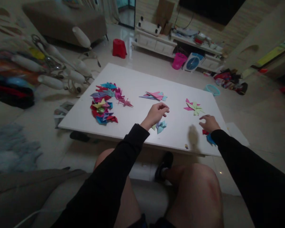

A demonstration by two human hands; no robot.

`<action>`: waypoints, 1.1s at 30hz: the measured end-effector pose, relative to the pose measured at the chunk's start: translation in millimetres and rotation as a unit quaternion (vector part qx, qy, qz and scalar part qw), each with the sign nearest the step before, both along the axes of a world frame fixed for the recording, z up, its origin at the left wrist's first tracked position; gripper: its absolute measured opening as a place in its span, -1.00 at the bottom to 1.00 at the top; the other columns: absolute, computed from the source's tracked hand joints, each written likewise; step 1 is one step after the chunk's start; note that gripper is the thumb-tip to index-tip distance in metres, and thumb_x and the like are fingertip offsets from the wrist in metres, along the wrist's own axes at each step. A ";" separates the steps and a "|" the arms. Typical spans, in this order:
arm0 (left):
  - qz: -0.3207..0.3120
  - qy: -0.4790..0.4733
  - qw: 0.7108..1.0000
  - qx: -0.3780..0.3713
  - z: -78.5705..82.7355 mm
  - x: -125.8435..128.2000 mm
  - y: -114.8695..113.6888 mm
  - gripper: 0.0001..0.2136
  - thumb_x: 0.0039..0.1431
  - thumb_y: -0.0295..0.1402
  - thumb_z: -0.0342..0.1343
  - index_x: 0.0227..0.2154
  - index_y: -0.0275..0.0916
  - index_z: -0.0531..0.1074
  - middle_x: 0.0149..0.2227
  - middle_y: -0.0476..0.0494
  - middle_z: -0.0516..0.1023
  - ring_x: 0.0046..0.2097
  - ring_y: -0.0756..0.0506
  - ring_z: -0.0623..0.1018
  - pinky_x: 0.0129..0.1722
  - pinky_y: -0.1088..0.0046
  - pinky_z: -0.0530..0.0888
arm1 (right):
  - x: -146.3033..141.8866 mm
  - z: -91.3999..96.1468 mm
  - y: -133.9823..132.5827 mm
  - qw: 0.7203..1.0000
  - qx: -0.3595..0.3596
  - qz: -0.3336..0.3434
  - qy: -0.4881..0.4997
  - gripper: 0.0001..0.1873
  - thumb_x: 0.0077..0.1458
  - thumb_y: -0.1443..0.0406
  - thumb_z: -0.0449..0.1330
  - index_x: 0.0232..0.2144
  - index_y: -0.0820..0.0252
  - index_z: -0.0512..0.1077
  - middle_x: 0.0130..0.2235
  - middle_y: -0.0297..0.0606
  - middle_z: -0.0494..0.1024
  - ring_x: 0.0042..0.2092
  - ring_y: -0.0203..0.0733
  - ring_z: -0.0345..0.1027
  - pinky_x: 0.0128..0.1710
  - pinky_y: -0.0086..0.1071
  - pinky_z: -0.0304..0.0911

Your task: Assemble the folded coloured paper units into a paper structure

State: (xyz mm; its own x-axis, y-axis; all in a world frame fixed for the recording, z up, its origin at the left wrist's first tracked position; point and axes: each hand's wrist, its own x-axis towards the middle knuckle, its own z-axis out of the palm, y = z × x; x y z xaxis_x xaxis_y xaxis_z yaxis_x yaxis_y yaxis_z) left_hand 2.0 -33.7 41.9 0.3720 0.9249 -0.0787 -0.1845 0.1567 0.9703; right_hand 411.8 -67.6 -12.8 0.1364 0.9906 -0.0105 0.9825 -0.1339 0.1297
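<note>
My left hand (156,113) hovers over the middle of the white table (133,95), its fingers curled loosely, with nothing clearly in them. Just below it lie light blue and green folded paper pieces (160,126). My right hand (209,122) rests near the table's right front edge, fingers bent down onto the surface beside red and blue paper pieces (209,136). A pink and green folded paper cluster (193,107) lies just beyond my right hand. A small stack of pink and blue papers (154,95) lies beyond my left hand.
A large pile of coloured origami pieces (104,103) covers the table's left part. On the floor beyond are a red stool (119,48), a pink bin (179,60) and a blue fan (193,62). A lamp with white shades (61,69) stands at left.
</note>
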 end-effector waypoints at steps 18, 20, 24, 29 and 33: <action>0.179 -0.018 0.977 0.116 3.6 -58.8 31.5 -0.84 0.23 -0.39 0.12 -0.48 -0.24 0.41 -0.48 0.00 0.43 -0.37 0.01 0.41 -0.24 0.43 0.34 | -479.9 -39.1 100.4 0.853 -0.114 0.447 0.245 -0.63 0.16 0.33 0.21 0.04 0.26 0.44 0.09 -0.06 0.49 0.12 0.05 0.28 0.17 -0.12 0.18; 0.180 -0.020 0.976 0.118 5.3 -62.1 31.8 -0.83 0.23 -0.40 0.12 -0.49 -0.24 0.40 -0.47 -0.01 0.43 -0.35 0.01 0.41 -0.21 0.41 0.34 | -490.2 -41.0 99.1 0.851 -0.128 0.451 0.238 -0.63 0.17 0.30 0.21 0.03 0.28 0.44 0.11 -0.03 0.48 0.14 0.06 0.27 0.17 -0.11 0.18; 0.180 -0.027 0.976 0.116 6.5 -63.3 31.5 -0.82 0.25 -0.42 0.10 -0.49 -0.25 0.40 -0.45 -0.02 0.44 -0.34 0.00 0.42 -0.18 0.38 0.35 | -495.9 -40.9 95.2 0.850 -0.126 0.454 0.236 -0.67 0.22 0.30 0.16 0.01 0.28 0.46 0.10 -0.04 0.49 0.12 0.03 0.26 0.16 -0.12 0.19; 0.171 -0.034 0.978 0.111 9.3 -59.6 28.7 -0.82 0.26 -0.42 0.09 -0.49 -0.25 0.40 -0.44 -0.03 0.47 -0.34 0.01 0.43 -0.18 0.37 0.36 | -496.8 -44.0 90.0 0.860 -0.129 0.437 0.229 -0.74 0.21 0.30 0.17 -0.06 0.24 0.50 0.09 -0.07 0.51 0.11 0.03 0.27 0.16 -0.11 0.22; 0.165 -0.034 0.979 0.117 10.6 -57.8 26.6 -0.83 0.25 -0.45 0.10 -0.49 -0.26 0.39 -0.44 -0.04 0.47 -0.34 0.01 0.43 -0.19 0.37 0.35 | -495.3 -44.1 93.5 0.863 -0.109 0.415 0.265 -0.70 0.22 0.29 0.16 -0.04 0.27 0.52 0.09 -0.03 0.51 0.11 0.07 0.32 0.19 -0.06 0.23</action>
